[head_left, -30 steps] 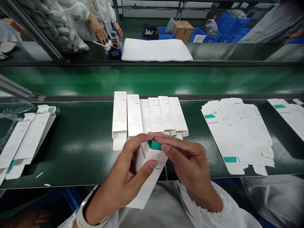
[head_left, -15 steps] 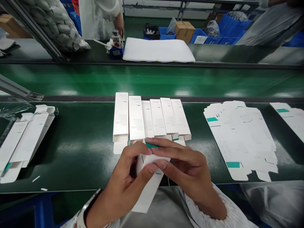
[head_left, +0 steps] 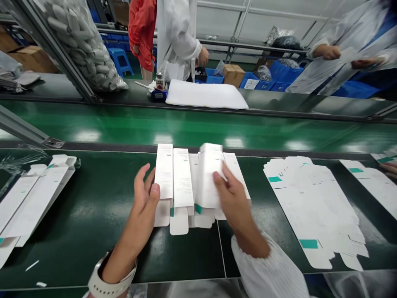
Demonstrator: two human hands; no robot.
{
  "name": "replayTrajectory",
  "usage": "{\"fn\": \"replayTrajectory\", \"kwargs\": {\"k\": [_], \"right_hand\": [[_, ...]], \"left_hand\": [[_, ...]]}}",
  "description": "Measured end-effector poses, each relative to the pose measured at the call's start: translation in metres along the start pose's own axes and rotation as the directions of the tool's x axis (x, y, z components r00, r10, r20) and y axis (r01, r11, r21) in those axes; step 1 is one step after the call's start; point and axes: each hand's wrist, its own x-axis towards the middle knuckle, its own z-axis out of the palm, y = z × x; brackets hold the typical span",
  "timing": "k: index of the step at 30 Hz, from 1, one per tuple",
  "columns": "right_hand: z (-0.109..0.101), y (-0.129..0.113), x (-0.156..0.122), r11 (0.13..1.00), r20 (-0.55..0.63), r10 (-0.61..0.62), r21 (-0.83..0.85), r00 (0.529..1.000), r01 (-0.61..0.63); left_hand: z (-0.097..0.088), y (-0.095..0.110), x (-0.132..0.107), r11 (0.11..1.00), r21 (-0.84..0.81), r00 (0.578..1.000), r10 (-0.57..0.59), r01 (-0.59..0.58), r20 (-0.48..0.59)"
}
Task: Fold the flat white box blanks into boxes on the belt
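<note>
In the head view, the open left hand (head_left: pixel 141 203) rests just beside the row of white cartons (head_left: pixel 163 171); the right hand (head_left: pixel 235 207) grips a raised carton (head_left: pixel 208 178) over the row's right end on the dark green belt (head_left: pixel 77 256), where a slip could knock neighbours askew

a clear bag of white pouches (head_left: pixel 82 45) sits at upper left, a white padded sheet (head_left: pixel 206 94) lies at top centre, and blue crates (head_left: pixel 285 74) stand upper right beside a cardboard box (head_left: pixel 233 74).

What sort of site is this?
Probably a factory packaging line, hedged only because the product isn't visible. It shows a long green conveyor belt, folded white cartons beside stacks of flat carton blanks, and a worker in a white coat.
</note>
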Motion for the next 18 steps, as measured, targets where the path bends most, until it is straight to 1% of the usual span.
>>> {"fn": "replayTrajectory", "kwargs": {"k": [1, 2, 3, 4, 5, 6, 7, 8, 10, 12, 13, 14, 15, 16, 18], "right_hand": [[0.006, 0.001, 0.009, 0.999, 0.054, -0.015, -0.05, 0.998, 0.018], [0.01, 0.002, 0.016, 0.997, 0.101, -0.025, -0.072, 0.995, 0.032], [0.009, 0.002, 0.021, 0.992, 0.116, -0.048, -0.109, 0.992, 0.061], [0.004, 0.002, 0.024, 0.981, 0.1, -0.081, -0.169, 0.992, 0.097], [-0.009, 0.003, 0.027, 0.956, 0.065, -0.12, -0.26, 0.991, 0.133], [-0.026, 0.005, 0.029, 0.916, 0.007, -0.162, -0.37, 0.987, 0.153], [-0.049, 0.007, 0.031, 0.86, -0.071, -0.202, -0.49, 0.977, 0.142], [-0.076, 0.01, 0.033, 0.806, -0.158, -0.222, -0.585, 0.962, 0.09], [-0.131, 0.02, 0.031, 0.714, -0.354, -0.195, -0.691, 0.915, -0.115], [-0.177, 0.033, 0.023, 0.606, -0.516, -0.137, -0.719, 0.846, -0.34], [-0.193, 0.04, 0.018, 0.555, -0.568, -0.102, -0.714, 0.816, -0.428], [-0.205, 0.047, 0.012, 0.509, -0.603, -0.07, -0.706, 0.795, -0.492], [-0.213, 0.054, 0.007, 0.471, -0.625, -0.043, -0.701, 0.78, -0.536], [-0.217, 0.06, 0.004, 0.44, -0.639, -0.024, -0.697, 0.769, -0.565], [-0.218, 0.067, 0.002, 0.402, -0.661, -0.019, -0.692, 0.75, -0.6]], "left_hand": [[0.001, 0.0, 0.002, 0.998, -0.022, 0.998, -0.061, 0.061, 0.014], [0.001, 0.0, 0.002, 0.996, -0.027, 0.996, -0.083, 0.083, 0.014], [0.001, 0.001, 0.002, 0.996, -0.022, 0.997, -0.082, 0.082, 0.006], [0.0, 0.001, 0.002, 0.997, -0.017, 0.997, -0.078, 0.078, -0.008], [-0.003, 0.001, 0.001, 0.996, -0.017, 0.996, -0.083, 0.082, -0.019], [-0.006, 0.0, 0.0, 0.996, -0.023, 0.996, -0.089, 0.088, -0.026], [-0.01, -0.002, -0.001, 0.995, -0.034, 0.995, -0.091, 0.09, -0.038], [-0.014, -0.005, -0.001, 0.995, -0.051, 0.995, -0.089, 0.086, -0.055], [-0.021, -0.011, -0.002, 0.993, -0.087, 0.992, -0.082, 0.074, -0.092], [-0.023, -0.015, -0.002, 0.994, -0.093, 0.993, -0.066, 0.057, -0.101], [-0.022, -0.016, -0.002, 0.997, -0.073, 0.995, -0.043, 0.037, -0.093], [-0.021, -0.015, -0.001, 0.999, -0.043, 0.997, -0.005, 0.001, -0.079], [-0.019, -0.014, 0.0, 0.999, -0.01, 0.997, 0.05, -0.05, -0.064], [-0.017, -0.011, 0.001, 0.993, 0.026, 0.993, 0.113, -0.112, -0.045], [-0.015, -0.005, 0.003, 0.967, 0.093, 0.971, 0.238, -0.236, -0.01]]}}
